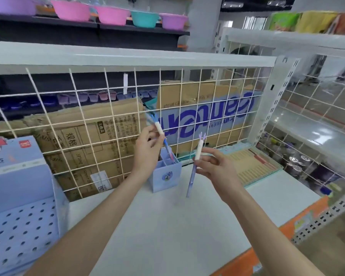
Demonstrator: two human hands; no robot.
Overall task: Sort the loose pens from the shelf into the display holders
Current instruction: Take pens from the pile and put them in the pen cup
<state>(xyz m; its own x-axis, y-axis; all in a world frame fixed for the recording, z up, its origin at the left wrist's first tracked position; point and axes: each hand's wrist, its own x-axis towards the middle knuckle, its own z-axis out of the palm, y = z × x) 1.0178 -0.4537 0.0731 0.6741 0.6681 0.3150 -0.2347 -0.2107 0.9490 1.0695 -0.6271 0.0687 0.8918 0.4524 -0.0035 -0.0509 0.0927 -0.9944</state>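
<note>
A small lilac display holder (165, 176) with inner dividers stands on the white shelf (167, 226) near the wire grid. My left hand (147, 148) pinches a blue pen (160, 128) with a white cap, tilted, its lower end inside the holder. My right hand (213, 166) pinches a purple pen (193, 172) with a white cap and a small antler-like top, held nearly upright just right of the holder, its tip above the shelf.
A white wire grid (108, 120) backs the shelf, with cardboard boxes behind it. A large blue perforated display stand (22, 216) fills the left. A flat striped pack (251, 166) lies at the back right. The shelf's orange front edge (247, 259) runs at right.
</note>
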